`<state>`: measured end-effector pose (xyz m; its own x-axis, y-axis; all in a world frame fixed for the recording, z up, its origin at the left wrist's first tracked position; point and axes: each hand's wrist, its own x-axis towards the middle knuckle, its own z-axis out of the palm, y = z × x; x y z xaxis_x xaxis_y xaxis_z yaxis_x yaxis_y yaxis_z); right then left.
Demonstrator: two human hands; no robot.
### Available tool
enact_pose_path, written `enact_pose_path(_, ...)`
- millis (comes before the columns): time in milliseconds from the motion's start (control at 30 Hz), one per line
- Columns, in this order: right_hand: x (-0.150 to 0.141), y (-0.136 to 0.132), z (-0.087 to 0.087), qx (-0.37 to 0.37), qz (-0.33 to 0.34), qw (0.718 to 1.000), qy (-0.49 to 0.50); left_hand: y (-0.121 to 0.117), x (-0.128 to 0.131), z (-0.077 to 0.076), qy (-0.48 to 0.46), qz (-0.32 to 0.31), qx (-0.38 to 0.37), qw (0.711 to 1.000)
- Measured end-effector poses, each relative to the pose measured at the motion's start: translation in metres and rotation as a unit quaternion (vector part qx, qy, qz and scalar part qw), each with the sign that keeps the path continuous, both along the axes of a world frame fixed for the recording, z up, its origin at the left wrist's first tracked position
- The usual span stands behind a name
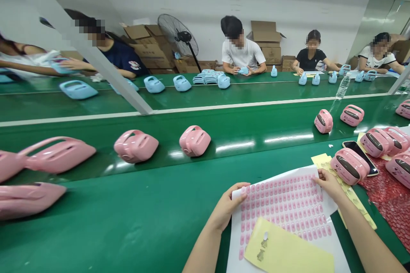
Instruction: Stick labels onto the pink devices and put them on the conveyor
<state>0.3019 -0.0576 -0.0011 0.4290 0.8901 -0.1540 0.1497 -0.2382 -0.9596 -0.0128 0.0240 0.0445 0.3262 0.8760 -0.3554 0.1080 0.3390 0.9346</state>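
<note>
Pink-dotted sheet (282, 200): partly under yellow paper (288, 249)
Left hand (226, 205): pinched shut, upper-left corner
Right hand (329, 184): pinched shut, upper-right corner

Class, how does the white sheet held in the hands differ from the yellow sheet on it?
The white sheet carries many rows of pink shapes; the yellow sheet shows a few greyish ones. The white sheet is gripped at its edges; the yellow sheet lies on top. Both bear small shapes.

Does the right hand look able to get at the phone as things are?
Probably yes, but not directly: the right hand holds the sheet, and a pink case partly blocks the phone.
</note>
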Motion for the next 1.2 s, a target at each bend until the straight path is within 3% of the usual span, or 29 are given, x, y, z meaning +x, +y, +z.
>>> enact_pose_path(133, -0.003, -0.004, 0.012, -0.020, 0.068, 0.992, 0.109, -0.001, 0.003, -0.002, 0.030, 0.014, 0.023, 0.999)
enact_pose_path(300, -0.008, -0.009, 0.015, -0.060, 0.144, 0.951, 0.268, 0.011, -0.005, 0.002, 0.075, -0.007, 0.070, 0.995)
enact_pose_path(400, -0.008, -0.007, 0.013, -0.070, 0.157, 0.936, 0.306, 0.017, 0.005, 0.016, 0.134, -0.003, 0.178, 0.975)
enact_pose_path(433, -0.009, -0.006, 0.013, -0.071, 0.164, 0.931, 0.317, 0.016, 0.014, 0.022, 0.175, -0.019, 0.257, 0.950)
enact_pose_path(500, -0.010, -0.004, 0.014, -0.070, 0.179, 0.923, 0.334, 0.010, 0.041, 0.030, 0.232, -0.123, 0.410, 0.874)
enact_pose_path(600, -0.015, -0.003, 0.018, -0.041, 0.194, 0.915, 0.351, -0.003, 0.088, 0.033, 0.285, -0.266, 0.474, 0.790)
enact_pose_path(733, -0.027, -0.007, 0.027, 0.009, 0.218, 0.900, 0.377, -0.011, 0.121, 0.024, 0.299, -0.285, 0.461, 0.785)
enact_pose_path(933, -0.034, -0.008, 0.036, 0.000, 0.230, 0.905, 0.357, -0.016, 0.118, 0.023, 0.313, -0.286, 0.423, 0.801)
enact_pose_path(1067, -0.029, -0.001, 0.039, -0.025, 0.188, 0.950, 0.246, -0.018, 0.119, 0.028, 0.333, -0.282, 0.386, 0.812)
enact_pose_path(1200, -0.029, 0.002, 0.037, -0.003, 0.160, 0.986, 0.043, -0.013, 0.122, 0.028, 0.360, -0.282, 0.355, 0.815)
